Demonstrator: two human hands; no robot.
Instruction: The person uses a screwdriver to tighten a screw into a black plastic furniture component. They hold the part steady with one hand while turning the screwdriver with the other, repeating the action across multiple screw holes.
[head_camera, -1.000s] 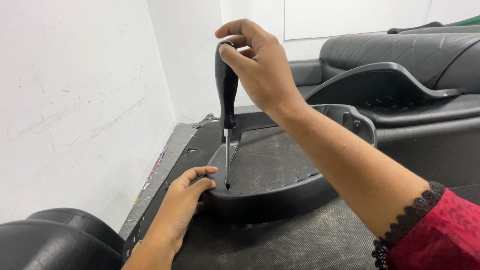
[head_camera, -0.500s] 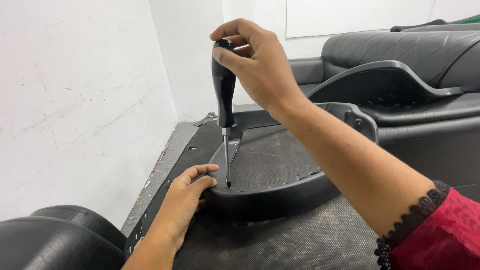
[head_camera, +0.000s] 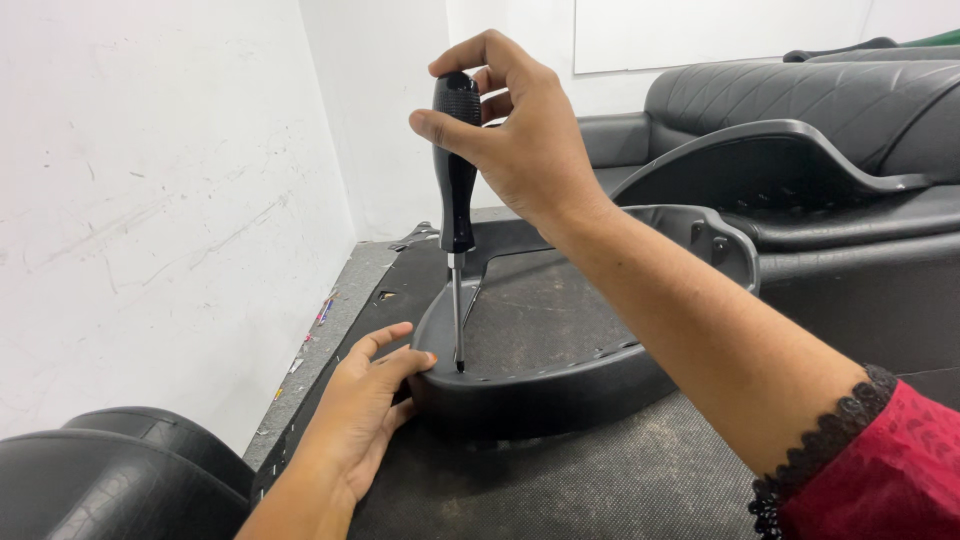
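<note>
My right hand (head_camera: 520, 130) grips the top of a black-handled screwdriver (head_camera: 456, 190), held upright. Its metal tip rests on the near rim of a black plastic seat base (head_camera: 560, 340) that lies on a dark work table (head_camera: 600, 480). My left hand (head_camera: 365, 400) presses flat against the left outer edge of that base, thumb on the rim close to the tip, fingers spread on the table.
A white wall (head_camera: 150, 200) runs along the left. A black padded seat (head_camera: 110, 470) sits at the lower left. More black seats and plastic bases (head_camera: 800, 150) are stacked at the right back. The table's grey left edge (head_camera: 320, 330) has small scraps.
My right hand has shifted its fingers around the screwdriver handle, which stays upright with the tip on the same spot. The left hand has not moved.
</note>
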